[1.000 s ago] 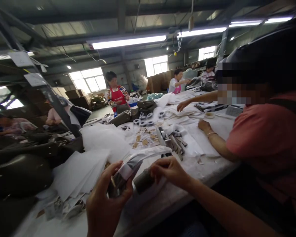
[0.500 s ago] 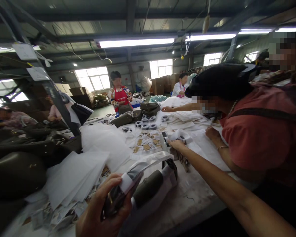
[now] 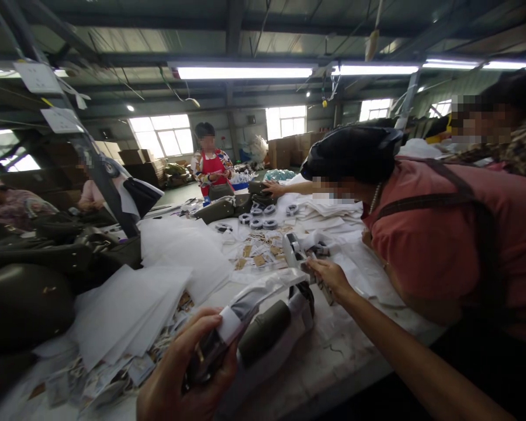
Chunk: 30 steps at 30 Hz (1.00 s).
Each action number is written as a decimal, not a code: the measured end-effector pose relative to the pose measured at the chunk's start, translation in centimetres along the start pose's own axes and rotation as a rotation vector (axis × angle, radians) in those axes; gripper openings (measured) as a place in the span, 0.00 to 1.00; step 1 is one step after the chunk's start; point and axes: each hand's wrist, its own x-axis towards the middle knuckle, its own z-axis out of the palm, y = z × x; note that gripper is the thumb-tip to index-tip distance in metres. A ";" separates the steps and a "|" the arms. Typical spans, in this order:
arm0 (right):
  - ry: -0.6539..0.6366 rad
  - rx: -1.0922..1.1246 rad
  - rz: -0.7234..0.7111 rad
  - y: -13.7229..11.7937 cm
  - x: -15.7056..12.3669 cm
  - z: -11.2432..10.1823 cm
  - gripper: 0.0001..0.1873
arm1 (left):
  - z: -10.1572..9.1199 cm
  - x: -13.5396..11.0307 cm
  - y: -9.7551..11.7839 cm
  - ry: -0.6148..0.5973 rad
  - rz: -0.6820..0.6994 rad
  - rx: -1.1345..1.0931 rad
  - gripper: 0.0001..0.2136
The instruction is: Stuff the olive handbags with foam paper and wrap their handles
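In the lower middle, my left hand point(image 3: 188, 362) is closed around a dark strap point(image 3: 236, 313) covered in clear film, with a white band round it near my thumb. Below and beside the strap lies an olive-green piece point(image 3: 265, 333) with pale wrapping at its sides. My right hand point(image 3: 328, 276) reaches in from the right, its fingers pinched at the near edge of an upright coiled strap point(image 3: 293, 250) with a white band. What exactly the fingertips grip is too small to tell. Clear film and brownish bits lie just below them.
White sheets point(image 3: 127, 316) lie stacked to the left over small bagged tags. Olive bags point(image 3: 21, 304) crowd the far left beside a metal post point(image 3: 105, 187). Further back are several coiled straps point(image 3: 256, 223) and brown tags point(image 3: 259, 260). A co-worker in red point(image 3: 433, 234) leans over the table from the right.
My right hand has shifted slightly right and down from the coiled strap's band. My left hand keeps its grip. The co-worker in red has leaned further left, one hand reaching the olive bags.
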 end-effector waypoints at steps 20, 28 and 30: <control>0.021 0.029 0.160 0.6 -5.0 -1.4 0.15 | 0.0 0.3 0.6 0.011 -0.144 -0.055 0.13; -0.205 0.209 -0.273 -8.4 -15.3 -0.9 0.21 | 0.0 0.4 1.1 -0.025 -0.207 -0.126 0.14; -0.372 0.273 -0.338 -10.9 -17.8 0.0 0.17 | 0.0 0.3 1.3 -0.036 -0.237 -0.155 0.14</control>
